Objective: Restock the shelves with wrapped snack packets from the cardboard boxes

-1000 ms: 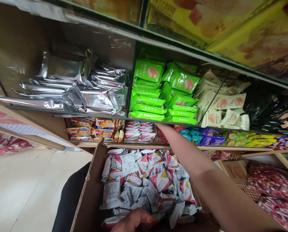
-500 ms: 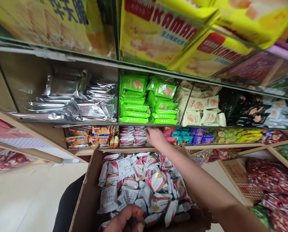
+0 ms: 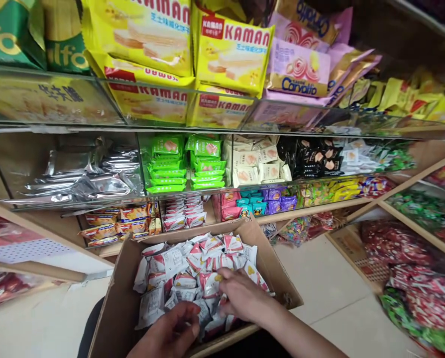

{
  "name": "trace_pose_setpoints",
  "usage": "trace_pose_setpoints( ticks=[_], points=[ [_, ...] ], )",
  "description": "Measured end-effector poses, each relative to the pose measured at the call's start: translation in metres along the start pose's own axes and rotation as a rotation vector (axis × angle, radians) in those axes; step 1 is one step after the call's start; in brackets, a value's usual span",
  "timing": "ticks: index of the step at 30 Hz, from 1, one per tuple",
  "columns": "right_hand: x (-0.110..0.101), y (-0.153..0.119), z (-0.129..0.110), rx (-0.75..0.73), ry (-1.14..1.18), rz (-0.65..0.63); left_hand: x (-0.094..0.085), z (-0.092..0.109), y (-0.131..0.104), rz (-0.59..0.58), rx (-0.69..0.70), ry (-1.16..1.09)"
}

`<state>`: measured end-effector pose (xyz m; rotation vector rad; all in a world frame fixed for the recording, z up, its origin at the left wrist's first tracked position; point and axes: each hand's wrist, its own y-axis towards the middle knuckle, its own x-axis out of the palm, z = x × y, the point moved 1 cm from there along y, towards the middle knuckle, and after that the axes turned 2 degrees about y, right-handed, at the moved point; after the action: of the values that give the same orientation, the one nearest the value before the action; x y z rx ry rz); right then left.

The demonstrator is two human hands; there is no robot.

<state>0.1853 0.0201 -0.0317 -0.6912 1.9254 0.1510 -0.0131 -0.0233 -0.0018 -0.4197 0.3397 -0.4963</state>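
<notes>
An open cardboard box stands in front of me, filled with small white and pink wrapped snack packets. My right hand reaches into the box from the right, fingers and thumb bent around a snack packet in the pile. Close to the box's near side is my left hand, its fingers loosely curled and its thumb apart, with no packet visible between them. Beyond the box, matching white and pink packets stand in two stacks on the lower shelf, with a gap to their right.
Orange snack packs and teal packs flank the white stacks. Above runs a glass-fronted shelf with silver packs and green packs. Yellow wafer bags fill the upper shelf. Red bags lie at right.
My right hand has come back from the lower shelf beside the white stacks into the box. My left hand stays low over the box. The view has shifted right and tilted up.
</notes>
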Motion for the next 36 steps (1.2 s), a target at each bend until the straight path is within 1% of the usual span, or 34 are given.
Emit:
trace_pose_setpoints(
  ticks=[2,3,4,6,8,10,12,14,16,18,20,24,26,27,30,33,36],
  points=[
    [-0.005,-0.005,0.006,-0.027,0.072,-0.033,-0.004,0.0,0.003,0.012,-0.017,0.063],
    [-0.009,-0.007,0.009,-0.023,0.123,-0.026,-0.007,0.001,0.006,0.029,-0.019,0.074],
    [-0.013,-0.009,0.012,-0.007,0.19,0.004,-0.008,0.002,0.01,0.058,-0.017,0.069],
    [-0.021,-0.01,0.013,0.044,0.373,0.12,-0.008,0.007,0.019,0.158,-0.009,-0.001],
    [-0.025,-0.01,0.01,0.118,0.617,0.255,-0.001,0.013,0.03,0.249,-0.033,-0.144],
    [-0.023,-0.008,0.003,0.192,0.885,0.355,0.008,0.019,0.039,0.315,-0.052,-0.307],
    [-0.017,-0.005,-0.006,0.244,1.139,0.4,0.017,0.023,0.045,0.352,-0.012,-0.418],
    [-0.013,-0.002,-0.013,0.238,1.269,0.412,0.022,0.026,0.048,0.374,0.073,-0.448],
    [-0.014,0.0,-0.017,0.194,1.228,0.416,0.022,0.028,0.047,0.383,0.133,-0.43],
    [-0.016,0.003,-0.02,0.156,1.113,0.427,0.019,0.03,0.045,0.396,0.174,-0.403],
    [-0.018,0.006,-0.021,0.149,1.037,0.456,0.019,0.031,0.043,0.427,0.183,-0.409],
    [-0.011,0.013,-0.028,0.232,1.047,0.605,0.027,0.027,0.041,0.622,0.13,-0.52],
    [-0.004,0.015,-0.034,0.269,1.089,0.632,0.032,0.023,0.041,0.697,0.099,-0.526],
    [-0.001,0.016,-0.037,0.268,1.116,0.625,0.034,0.02,0.041,0.725,0.087,-0.515],
    [0.007,0.018,-0.044,0.231,1.19,0.603,0.033,0.016,0.041,0.787,0.062,-0.433],
    [0.007,0.018,-0.046,0.223,1.191,0.649,0.026,0.017,0.039,0.822,0.049,-0.283],
    [0.003,0.018,-0.045,0.233,1.148,0.699,0.016,0.02,0.035,0.86,0.053,-0.092]
  ],
)
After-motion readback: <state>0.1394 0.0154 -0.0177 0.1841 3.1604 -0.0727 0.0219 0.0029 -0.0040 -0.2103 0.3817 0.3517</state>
